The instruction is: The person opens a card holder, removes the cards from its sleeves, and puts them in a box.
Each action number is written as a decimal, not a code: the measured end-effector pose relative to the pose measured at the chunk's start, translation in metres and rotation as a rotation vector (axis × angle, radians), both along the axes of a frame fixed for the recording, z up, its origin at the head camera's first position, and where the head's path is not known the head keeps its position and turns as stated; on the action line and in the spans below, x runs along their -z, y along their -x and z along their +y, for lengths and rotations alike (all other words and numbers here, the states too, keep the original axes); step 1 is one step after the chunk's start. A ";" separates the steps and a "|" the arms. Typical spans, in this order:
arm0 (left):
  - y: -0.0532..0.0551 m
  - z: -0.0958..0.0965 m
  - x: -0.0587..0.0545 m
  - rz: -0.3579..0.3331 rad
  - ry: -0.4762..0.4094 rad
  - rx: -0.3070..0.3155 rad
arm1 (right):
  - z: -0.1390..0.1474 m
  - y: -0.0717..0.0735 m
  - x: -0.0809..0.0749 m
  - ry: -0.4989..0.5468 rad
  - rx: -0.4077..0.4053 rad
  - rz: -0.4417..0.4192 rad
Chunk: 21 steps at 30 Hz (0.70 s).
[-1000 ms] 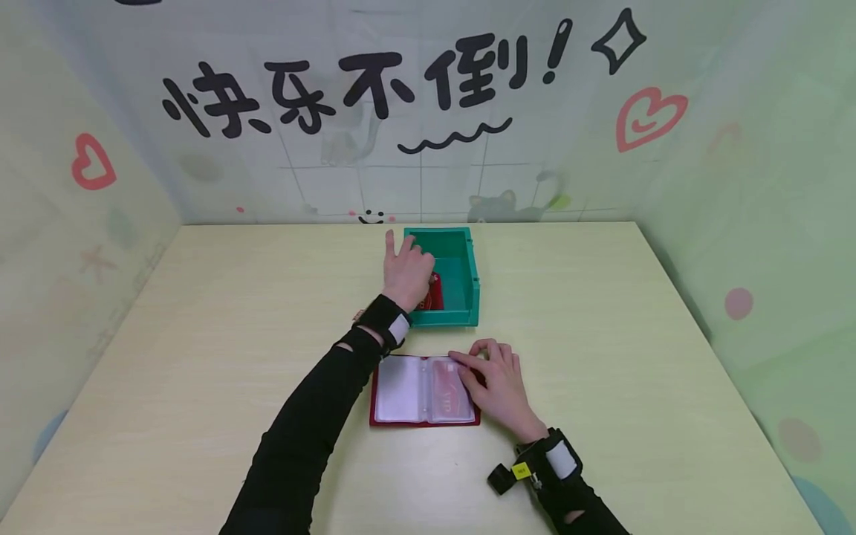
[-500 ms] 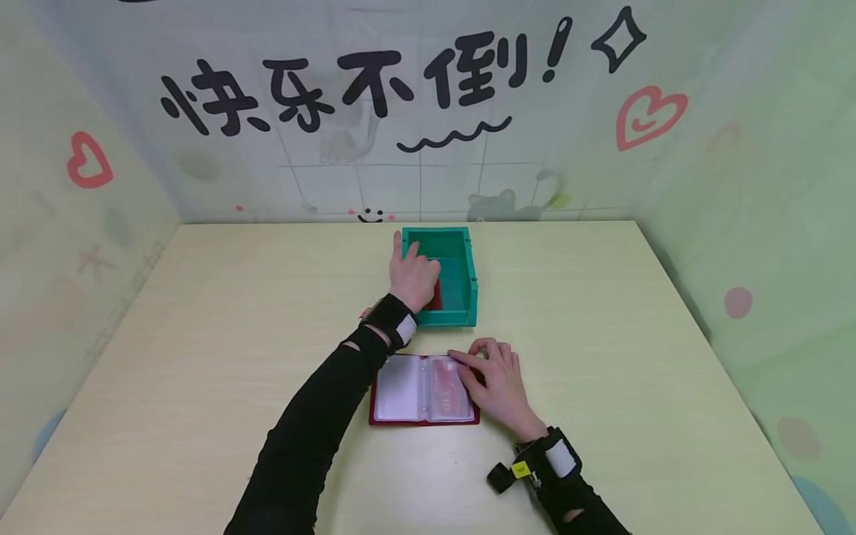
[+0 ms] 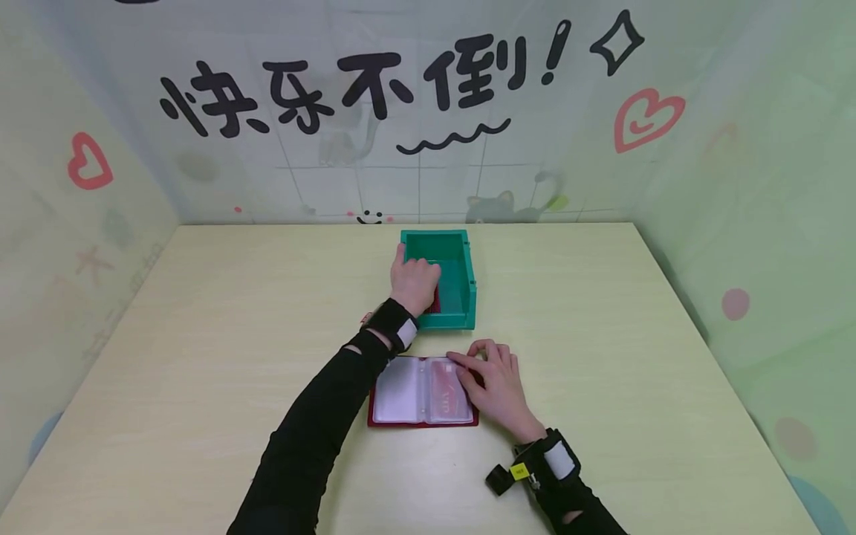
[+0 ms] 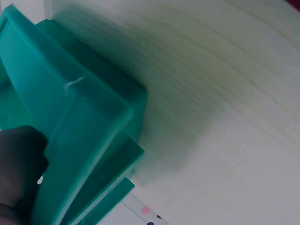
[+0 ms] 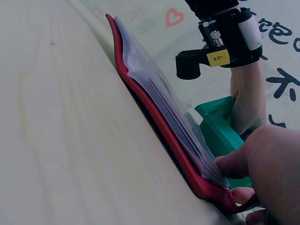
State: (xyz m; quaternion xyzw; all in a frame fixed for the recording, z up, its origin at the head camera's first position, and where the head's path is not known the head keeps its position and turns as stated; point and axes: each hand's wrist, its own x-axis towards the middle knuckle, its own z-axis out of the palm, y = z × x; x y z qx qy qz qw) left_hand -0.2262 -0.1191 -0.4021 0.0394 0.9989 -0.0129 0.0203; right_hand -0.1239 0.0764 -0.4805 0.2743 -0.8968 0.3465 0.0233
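Observation:
My left hand (image 3: 414, 284) reaches into a green plastic box (image 3: 457, 321), over a red card (image 3: 436, 302) that is mostly covered. Its thumb and fingertips are hidden in the head view; the left wrist view catches only a dark, blurred part of the hand (image 4: 18, 161) inside the box wall (image 4: 96, 122). Nearer to me, a dark red card holder (image 3: 399, 390) lies spread on the table. Behind its right clear sleeve shows a pinkish card (image 3: 446, 394). My right hand (image 3: 498, 384) holds the right side, thumb against the sleeve edges and a finger at the cover (image 5: 164, 133).
The pale wooden table (image 3: 642, 349) reaches to a printed backdrop (image 3: 428, 178) at the back, with fabric walls on both sides. The box stands near the table's back edge, just beyond the card holder.
My left hand has shifted slightly right in the box, and its raised fingers have lowered. Less of the red card shows. The right hand and card holder stay put.

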 end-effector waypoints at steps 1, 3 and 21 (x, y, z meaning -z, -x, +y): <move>0.000 0.000 0.000 0.000 0.014 -0.001 | -0.001 0.000 0.000 0.001 -0.001 0.002; -0.001 0.000 0.000 0.010 0.035 -0.001 | -0.002 0.001 -0.001 0.001 -0.004 0.009; -0.126 0.001 -0.006 -0.045 -0.635 0.103 | -0.002 0.000 -0.001 0.025 0.013 0.040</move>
